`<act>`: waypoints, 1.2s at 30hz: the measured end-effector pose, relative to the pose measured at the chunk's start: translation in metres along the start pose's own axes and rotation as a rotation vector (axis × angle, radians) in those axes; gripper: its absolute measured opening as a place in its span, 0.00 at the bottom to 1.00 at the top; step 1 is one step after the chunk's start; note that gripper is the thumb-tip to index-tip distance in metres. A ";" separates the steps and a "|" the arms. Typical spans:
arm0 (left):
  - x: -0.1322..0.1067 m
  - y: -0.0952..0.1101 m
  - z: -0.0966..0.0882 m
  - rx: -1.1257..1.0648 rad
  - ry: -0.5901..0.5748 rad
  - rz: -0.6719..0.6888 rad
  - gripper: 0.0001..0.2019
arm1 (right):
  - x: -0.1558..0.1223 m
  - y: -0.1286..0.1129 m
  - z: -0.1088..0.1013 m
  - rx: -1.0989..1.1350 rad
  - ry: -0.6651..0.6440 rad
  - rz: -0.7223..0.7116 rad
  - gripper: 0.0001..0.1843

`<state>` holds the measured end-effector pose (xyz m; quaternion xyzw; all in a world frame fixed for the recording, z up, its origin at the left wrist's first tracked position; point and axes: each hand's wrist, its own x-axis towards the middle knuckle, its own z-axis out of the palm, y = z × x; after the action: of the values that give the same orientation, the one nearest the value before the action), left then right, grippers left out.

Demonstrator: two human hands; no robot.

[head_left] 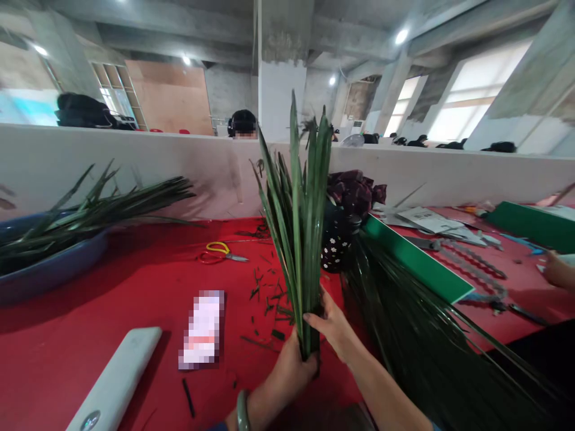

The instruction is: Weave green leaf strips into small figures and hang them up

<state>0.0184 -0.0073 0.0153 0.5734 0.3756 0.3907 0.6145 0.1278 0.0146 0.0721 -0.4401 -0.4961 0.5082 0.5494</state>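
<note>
Right of the yellow-handled scissors (222, 251), and nearer the wearer, a bundle of long green leaves (299, 227) is standing upright over the red table (135, 299).

- Left hand (291, 365), with a green bangle (242, 410) at the wrist, is closing fully round the bundle's foot.
- Right hand (332, 326) is gripping just above it, fingers curling across the front of the stems.
- Bundle: blades narrow, stiff, dark green and pointed. They are pinched tight at the base and fanning out toward uneven tips.

Progress, as a judgement:
- Gathering looks well along, since one handful is already collected.
- Short cut trimmings (269, 299) are lying between scissors and bundle, so some cutting seems done.
- No tie or band is showing at the base.
- Plenty looks left: more leaves (99, 209) are resting in a blue basin (54, 269) far left of the scissors, and a loose heap of leaves (426, 335) is spreading well to their right, beyond the bundle.
</note>
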 end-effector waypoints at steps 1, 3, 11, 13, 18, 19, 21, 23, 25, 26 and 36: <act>0.001 0.002 -0.001 0.012 -0.011 0.022 0.18 | -0.001 -0.003 -0.001 0.001 -0.001 -0.007 0.36; 0.004 0.007 -0.003 0.026 -0.049 0.076 0.17 | -0.003 -0.008 -0.004 0.024 0.017 -0.010 0.36; 0.023 0.023 -0.018 -0.061 -0.085 0.158 0.14 | 0.004 -0.024 -0.011 0.061 0.116 -0.064 0.26; 0.027 0.020 -0.021 -0.088 -0.080 0.160 0.13 | 0.007 -0.025 -0.012 0.016 0.102 -0.075 0.23; 0.029 0.010 -0.023 -0.112 -0.059 0.168 0.12 | 0.014 -0.022 -0.013 -0.047 0.031 -0.094 0.21; 0.029 0.009 -0.022 -0.116 -0.045 0.164 0.13 | 0.016 -0.021 -0.013 -0.057 0.025 -0.095 0.21; 0.029 0.008 -0.022 -0.126 -0.012 0.143 0.14 | 0.020 -0.018 -0.012 -0.079 0.022 -0.089 0.23; 0.029 0.008 -0.022 -0.140 0.023 0.110 0.14 | 0.024 -0.017 -0.011 -0.102 0.010 -0.077 0.23; 0.028 0.009 -0.022 -0.155 0.056 0.089 0.14 | 0.029 -0.017 -0.012 -0.132 -0.028 -0.079 0.23; 0.028 0.009 -0.023 -0.160 0.070 0.084 0.14 | 0.032 -0.018 -0.014 -0.160 -0.046 -0.093 0.24; 0.029 -0.001 -0.022 -0.156 0.160 0.067 0.14 | 0.045 -0.093 -0.023 -0.801 0.321 -0.482 0.25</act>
<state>0.0107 0.0284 0.0131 0.5032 0.3726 0.4834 0.6118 0.1613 0.0505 0.1651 -0.5621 -0.6493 0.0618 0.5086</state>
